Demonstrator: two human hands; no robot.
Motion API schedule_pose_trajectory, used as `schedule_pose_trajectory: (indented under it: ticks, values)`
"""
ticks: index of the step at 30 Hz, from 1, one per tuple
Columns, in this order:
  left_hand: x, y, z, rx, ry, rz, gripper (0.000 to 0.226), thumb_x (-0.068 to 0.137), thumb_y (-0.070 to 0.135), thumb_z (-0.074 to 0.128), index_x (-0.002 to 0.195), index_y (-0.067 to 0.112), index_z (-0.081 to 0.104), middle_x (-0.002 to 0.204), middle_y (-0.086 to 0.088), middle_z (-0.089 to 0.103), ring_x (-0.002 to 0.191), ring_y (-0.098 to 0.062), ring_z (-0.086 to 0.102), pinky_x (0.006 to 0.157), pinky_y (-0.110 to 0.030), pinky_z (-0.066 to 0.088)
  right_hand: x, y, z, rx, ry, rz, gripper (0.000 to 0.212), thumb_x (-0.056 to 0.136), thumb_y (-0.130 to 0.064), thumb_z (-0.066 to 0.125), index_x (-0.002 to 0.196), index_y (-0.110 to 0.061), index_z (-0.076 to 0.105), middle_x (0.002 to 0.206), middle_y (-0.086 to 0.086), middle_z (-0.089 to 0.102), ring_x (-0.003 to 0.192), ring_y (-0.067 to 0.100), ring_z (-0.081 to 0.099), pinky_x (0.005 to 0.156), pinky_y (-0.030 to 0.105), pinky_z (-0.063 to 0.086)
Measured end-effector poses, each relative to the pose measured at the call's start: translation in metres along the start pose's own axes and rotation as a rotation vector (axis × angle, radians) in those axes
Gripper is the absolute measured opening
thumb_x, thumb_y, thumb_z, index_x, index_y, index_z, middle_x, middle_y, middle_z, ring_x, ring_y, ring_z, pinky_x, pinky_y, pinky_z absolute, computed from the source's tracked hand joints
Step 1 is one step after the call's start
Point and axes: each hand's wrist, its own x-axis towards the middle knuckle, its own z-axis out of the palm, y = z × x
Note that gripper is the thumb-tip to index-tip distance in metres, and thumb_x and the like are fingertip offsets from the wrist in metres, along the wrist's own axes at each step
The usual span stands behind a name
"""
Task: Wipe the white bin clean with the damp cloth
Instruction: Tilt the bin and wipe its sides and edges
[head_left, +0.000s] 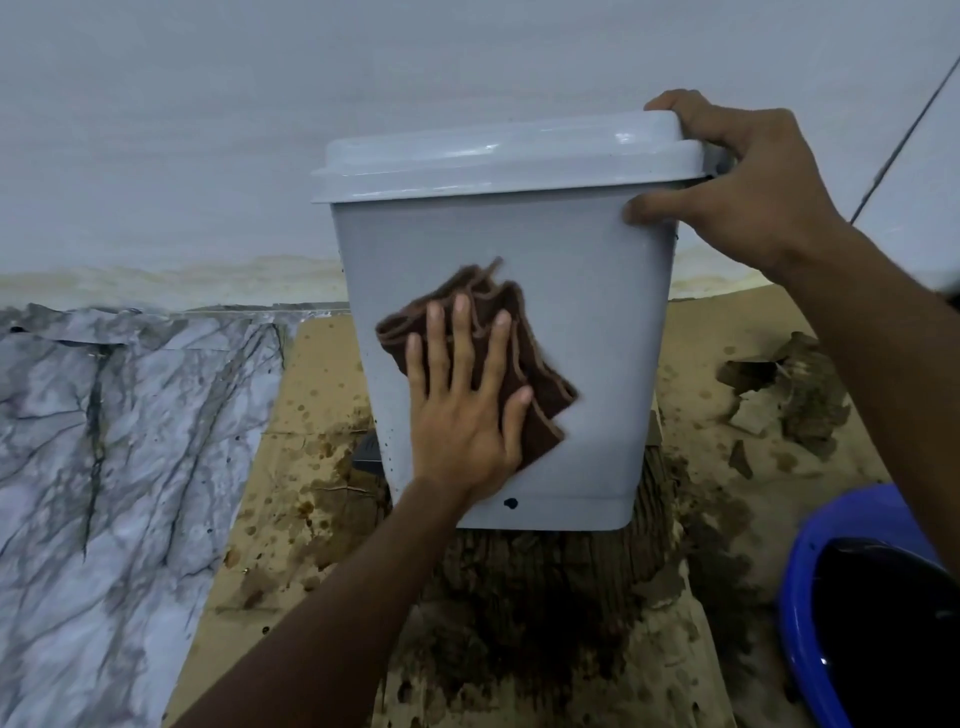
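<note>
The white bin (587, 312) with its lid on stands upright on wet, stained cardboard in the middle of the head view. A folded brown cloth (498, 322) lies flat against the bin's front wall. My left hand (462, 395) presses the cloth onto that wall with straight, spread fingers. My right hand (748, 182) grips the bin's upper right corner, fingers curled over the lid edge and thumb on the front wall. A dark spot (510, 503) shows near the bin's lower edge.
A blue basin (810, 587) with dark water sits at the lower right. Marble-patterned sheet (104, 467) covers the floor on the left. Torn wet cardboard pieces (789, 395) lie at the right. A pale wall (208, 130) stands right behind the bin.
</note>
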Motion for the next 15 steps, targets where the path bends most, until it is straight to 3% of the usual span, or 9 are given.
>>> schedule_pose_trajectory:
  ticks: [7,10,15]
  values:
    - [-0.095,0.017,0.030,0.054,-0.165,0.306,0.063,0.106,0.044,0.032,0.162,0.022,0.013,0.170,-0.011,-0.003,0.156,-0.034,0.002,0.126,-0.049,-0.001,-0.001,-0.001,-0.001,0.003,-0.002,-0.006,0.050,0.068,-0.026,0.084,0.114,-0.018,0.066,0.106,-0.010,0.058,0.094,0.002,0.051,0.077,0.014,0.046]
    - [-0.101,0.004,0.033,0.106,-0.168,0.379,0.063,0.106,0.046,0.029,0.162,0.023,0.012,0.170,-0.009,-0.003,0.157,-0.031,0.001,0.126,-0.047,0.000,-0.002,-0.002,0.000,0.023,-0.002,0.000,0.051,0.065,-0.027,0.084,0.113,-0.018,0.066,0.106,-0.009,0.060,0.095,0.004,0.053,0.082,0.022,0.049]
    - [-0.056,-0.011,0.019,0.048,-0.051,0.239,0.068,0.103,0.050,0.035,0.162,0.023,0.014,0.170,-0.010,-0.003,0.156,-0.032,0.002,0.126,-0.047,0.000,-0.001,-0.003,0.001,0.021,0.014,0.018,0.052,0.064,-0.027,0.084,0.112,-0.020,0.066,0.104,-0.010,0.059,0.092,0.005,0.052,0.081,0.023,0.050]
